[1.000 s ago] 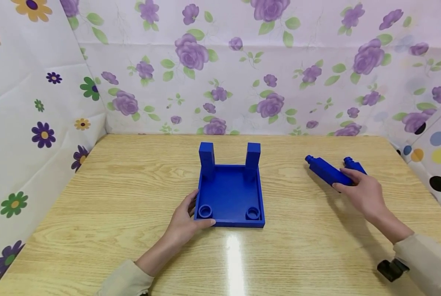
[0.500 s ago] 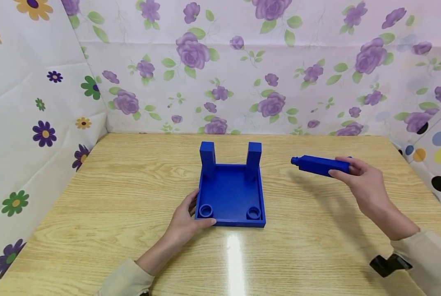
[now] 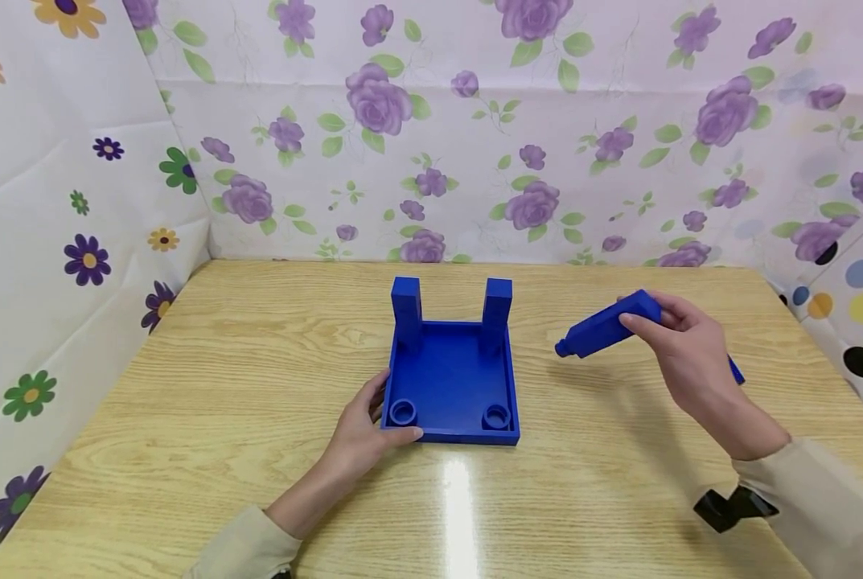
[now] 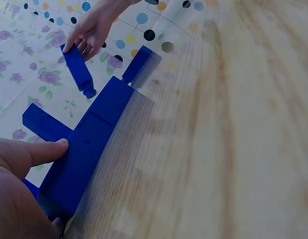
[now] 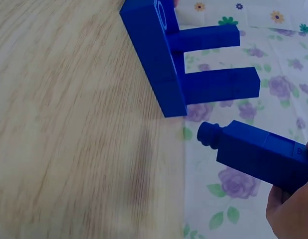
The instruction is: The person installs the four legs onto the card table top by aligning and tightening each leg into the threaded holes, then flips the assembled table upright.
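An upturned blue tabletop [image 3: 449,386] with a raised rim lies on the wooden table. Two square blue legs [image 3: 406,310] stand upright at its far corners; its two near corners each have a round socket [image 3: 496,416]. My left hand [image 3: 362,442] holds the near left corner, thumb on the front wall and fingers along the left side. Right of the tabletop, my right hand [image 3: 692,354] grips a loose blue table leg [image 3: 601,328] by its plain end, in the air. Its knobbed, narrower end [image 5: 209,134] points left and down, apart from the tabletop.
Another blue leg [image 4: 139,64] lies on the wooden table to the right, mostly hidden behind my right hand in the head view. A flowered cloth [image 3: 293,121] hangs along the table's back edge, with more patterned cloth at both sides.
My right hand has lifted the table leg off the table, moved it left, and turned it so its knobbed end now dips down. My left hand and the tabletop have stayed put.
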`<state>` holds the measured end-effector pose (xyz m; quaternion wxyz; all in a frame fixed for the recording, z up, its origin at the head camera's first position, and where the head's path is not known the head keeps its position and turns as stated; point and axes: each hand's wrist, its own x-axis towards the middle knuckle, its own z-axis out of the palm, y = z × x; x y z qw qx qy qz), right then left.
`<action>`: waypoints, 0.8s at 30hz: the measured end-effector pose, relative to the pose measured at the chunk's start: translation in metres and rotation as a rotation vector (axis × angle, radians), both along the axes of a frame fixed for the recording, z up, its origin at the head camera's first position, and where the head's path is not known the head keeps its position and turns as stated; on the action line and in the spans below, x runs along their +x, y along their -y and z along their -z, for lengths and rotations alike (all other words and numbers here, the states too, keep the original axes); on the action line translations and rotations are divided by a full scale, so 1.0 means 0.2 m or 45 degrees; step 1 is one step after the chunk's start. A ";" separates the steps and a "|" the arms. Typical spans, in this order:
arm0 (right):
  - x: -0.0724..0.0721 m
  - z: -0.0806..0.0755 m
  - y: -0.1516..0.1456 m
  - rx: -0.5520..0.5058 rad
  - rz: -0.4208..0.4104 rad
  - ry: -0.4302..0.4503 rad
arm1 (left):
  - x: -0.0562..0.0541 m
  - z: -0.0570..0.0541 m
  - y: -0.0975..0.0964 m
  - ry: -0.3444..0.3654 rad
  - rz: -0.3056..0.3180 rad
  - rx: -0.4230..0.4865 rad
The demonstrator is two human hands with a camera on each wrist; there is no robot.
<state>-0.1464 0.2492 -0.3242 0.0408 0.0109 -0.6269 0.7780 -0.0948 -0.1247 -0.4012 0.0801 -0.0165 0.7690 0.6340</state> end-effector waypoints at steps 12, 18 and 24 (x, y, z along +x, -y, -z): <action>-0.02 -0.04 0.21 0.353 -0.095 -0.118 | 0.00 0.00 0.00 -0.011 0.006 -0.004; -0.03 -0.06 0.33 0.570 -0.136 -0.339 | 0.00 0.00 0.00 -0.010 0.003 0.004; -0.02 -0.11 0.46 0.712 -0.226 -0.303 | 0.00 0.01 0.00 -0.010 0.007 -0.004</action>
